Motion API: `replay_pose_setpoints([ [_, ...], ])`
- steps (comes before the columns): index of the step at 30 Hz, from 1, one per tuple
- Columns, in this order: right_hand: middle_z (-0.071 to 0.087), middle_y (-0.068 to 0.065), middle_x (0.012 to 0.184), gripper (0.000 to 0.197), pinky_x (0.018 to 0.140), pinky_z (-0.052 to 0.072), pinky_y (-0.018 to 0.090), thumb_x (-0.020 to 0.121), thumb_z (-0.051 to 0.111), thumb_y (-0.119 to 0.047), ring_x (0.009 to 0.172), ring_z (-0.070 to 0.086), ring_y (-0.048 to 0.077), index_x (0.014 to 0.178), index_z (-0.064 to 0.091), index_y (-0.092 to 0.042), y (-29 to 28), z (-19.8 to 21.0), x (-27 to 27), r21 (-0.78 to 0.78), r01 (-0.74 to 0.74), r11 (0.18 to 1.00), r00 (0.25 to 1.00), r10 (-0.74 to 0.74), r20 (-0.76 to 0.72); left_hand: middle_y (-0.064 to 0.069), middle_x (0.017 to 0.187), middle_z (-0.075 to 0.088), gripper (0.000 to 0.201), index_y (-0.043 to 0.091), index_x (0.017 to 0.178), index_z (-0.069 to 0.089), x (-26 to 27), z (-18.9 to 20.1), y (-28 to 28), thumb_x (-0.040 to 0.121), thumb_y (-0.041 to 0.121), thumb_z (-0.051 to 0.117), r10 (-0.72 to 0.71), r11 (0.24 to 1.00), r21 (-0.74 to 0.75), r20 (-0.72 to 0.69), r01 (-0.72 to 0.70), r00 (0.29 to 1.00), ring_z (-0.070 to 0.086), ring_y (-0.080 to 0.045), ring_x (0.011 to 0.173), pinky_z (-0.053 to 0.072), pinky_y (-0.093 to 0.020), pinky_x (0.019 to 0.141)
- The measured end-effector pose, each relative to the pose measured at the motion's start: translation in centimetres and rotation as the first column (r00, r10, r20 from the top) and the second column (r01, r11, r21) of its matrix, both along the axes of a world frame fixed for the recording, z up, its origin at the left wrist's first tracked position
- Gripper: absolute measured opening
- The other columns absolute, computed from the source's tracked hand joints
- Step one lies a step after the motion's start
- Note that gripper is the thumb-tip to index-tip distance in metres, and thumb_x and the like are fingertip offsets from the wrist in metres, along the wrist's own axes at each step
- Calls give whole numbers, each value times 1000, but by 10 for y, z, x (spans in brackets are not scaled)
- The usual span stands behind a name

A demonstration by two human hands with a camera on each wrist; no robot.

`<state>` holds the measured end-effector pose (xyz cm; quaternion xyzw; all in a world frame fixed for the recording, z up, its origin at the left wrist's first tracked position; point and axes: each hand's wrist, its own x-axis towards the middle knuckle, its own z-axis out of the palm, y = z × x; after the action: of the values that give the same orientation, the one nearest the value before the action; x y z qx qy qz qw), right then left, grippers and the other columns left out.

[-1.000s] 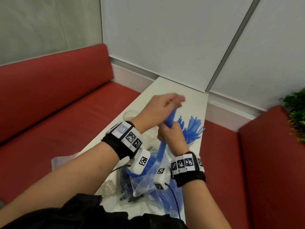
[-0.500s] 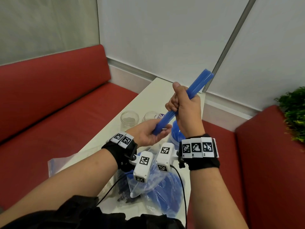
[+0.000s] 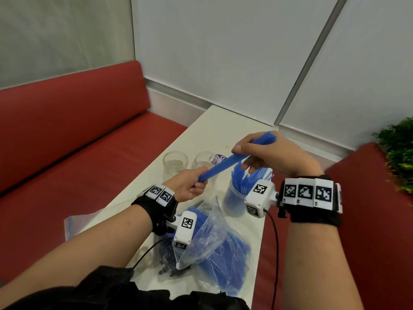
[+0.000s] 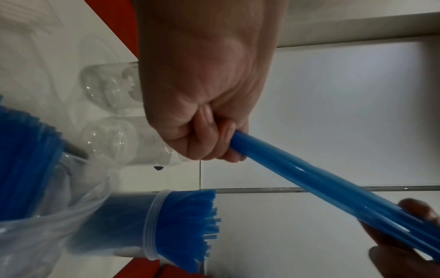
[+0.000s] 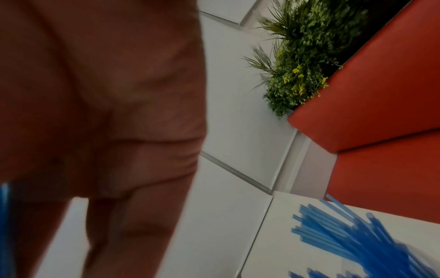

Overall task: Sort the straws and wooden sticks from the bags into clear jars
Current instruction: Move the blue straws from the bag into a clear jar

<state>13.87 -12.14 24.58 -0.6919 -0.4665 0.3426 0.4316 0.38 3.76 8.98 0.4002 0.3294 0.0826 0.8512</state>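
Both hands hold one bundle of blue straws (image 3: pixel 232 161) slanted in the air above the white table (image 3: pixel 214 128). My left hand (image 3: pixel 192 186) grips its lower end (image 4: pixel 262 152) in a fist. My right hand (image 3: pixel 263 151) holds the upper end, thumb on top. Below the right hand stands a clear jar (image 3: pixel 234 200) packed with blue straws (image 4: pixel 188 220) (image 5: pixel 357 242). A clear plastic bag (image 3: pixel 214 245) of blue straws lies near my body. Two empty clear jars (image 3: pixel 175 163) (image 3: pixel 205 161) stand further back.
Red bench seats (image 3: pixel 78 175) (image 3: pixel 368 220) flank the narrow table. A green plant (image 3: pixel 400 153) sits at the far right. A second flat bag (image 3: pixel 73 224) lies at the table's left edge. Cables hang from both wrist cameras.
The bundle has tipped from steeply upright to a lower slant. My right hand has dropped over the filled jar, and my left hand has closed round the bundle's lower end.
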Motion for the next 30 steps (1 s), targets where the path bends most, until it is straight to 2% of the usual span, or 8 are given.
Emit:
replay_pose_setpoints([
  [7,75,21,81,6,64,60,26,88,73,-8,66,72,27,87,78,-4,-1,-2,14,154,184,971,983,-185,-8,-7,65,56,28,4,86,59,7,-19,0,101,26,51,127,992,9,-32,-127,991,45,-9,46,34,-16,38],
  [12,73,19,75,8,67,62,32,89,72,-9,61,71,24,91,73,-2,-10,-7,49,286,505,814,842,-538,45,-11,92,62,16,2,99,63,-2,-41,3,98,15,52,46,931,361,-245,47,969,59,-19,70,49,-25,52],
  [14,72,17,72,7,61,60,26,89,70,-9,55,69,19,89,72,-2,-12,-17,64,287,589,755,769,-633,88,-10,89,62,10,5,90,63,-4,-54,0,93,11,55,49,766,613,-359,196,932,57,-19,72,52,-26,54],
  [16,72,15,68,7,55,57,23,88,70,-9,48,68,14,87,72,-2,-10,-32,75,232,649,725,715,-685,139,-10,84,65,13,8,81,66,-5,-62,-1,89,10,55,25,509,772,-456,381,890,57,-19,72,54,-35,67],
  [20,70,11,63,9,54,53,23,90,67,-9,48,66,14,91,69,0,9,-73,83,80,683,726,702,-683,201,-9,96,72,22,3,92,74,-4,-75,-9,89,5,52,-107,76,752,-647,655,755,64,-21,85,51,-30,80],
  [24,70,14,72,16,59,52,26,89,69,-11,57,65,20,95,69,4,29,-116,77,-19,658,753,739,-639,214,-10,120,65,32,9,119,66,-3,-80,-24,92,7,50,-224,-301,644,-765,704,604,58,-26,109,40,-32,98],
  [27,68,9,95,27,80,54,37,86,78,-20,84,65,24,107,68,-8,34,-136,75,-3,675,738,713,-651,261,-8,137,52,39,12,135,51,-5,-89,-32,98,25,50,-208,-448,554,-828,701,521,56,-32,114,46,-42,90],
  [30,62,3,111,43,88,52,37,85,80,-23,99,61,21,123,59,-24,38,-144,72,197,693,693,662,-720,207,-3,145,43,41,14,140,45,-9,-94,-33,102,26,44,-116,-507,472,-867,721,485,50,-32,122,48,-46,91],
])
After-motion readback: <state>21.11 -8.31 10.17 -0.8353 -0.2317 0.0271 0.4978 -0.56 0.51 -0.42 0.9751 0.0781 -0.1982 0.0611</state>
